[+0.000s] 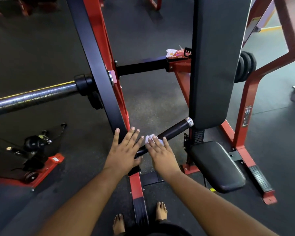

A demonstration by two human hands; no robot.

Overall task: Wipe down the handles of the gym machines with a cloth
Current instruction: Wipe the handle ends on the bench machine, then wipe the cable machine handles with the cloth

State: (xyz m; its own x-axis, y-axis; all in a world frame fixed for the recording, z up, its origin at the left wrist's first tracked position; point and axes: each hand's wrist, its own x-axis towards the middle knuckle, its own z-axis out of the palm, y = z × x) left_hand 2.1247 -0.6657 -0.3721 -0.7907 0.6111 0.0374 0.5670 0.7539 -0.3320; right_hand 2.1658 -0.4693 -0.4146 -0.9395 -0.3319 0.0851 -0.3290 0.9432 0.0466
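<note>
Cloth [151,139], a small white wad, lies bunched under the straight fingers of the right hand [160,155], which presses it flat against the near end of the dark handle [172,131]. That hand is not curled round anything; it pushes with an open palm. The left hand [124,150] is spread wide just beside it, fingers straight, resting on the black upright [99,74] of the machine frame where the handle meets it, probably to steady the person. The handle runs up and to the right to a silver collar [189,121] beside the tall black back pad [216,62]; the seat pad [218,166] sits below it. To the left a steel bar [32,97] sticks out from the frame. The cloth looks soft, light and limp, so it will fold to the round bar; wrapping fingers and thumb around it would likely clean more than a flat press. The handle looks rigid and fixed, with a smooth sleeve, so the wad may slip along it easily. Most of the handle towards the collar appears still to be wiped
</note>
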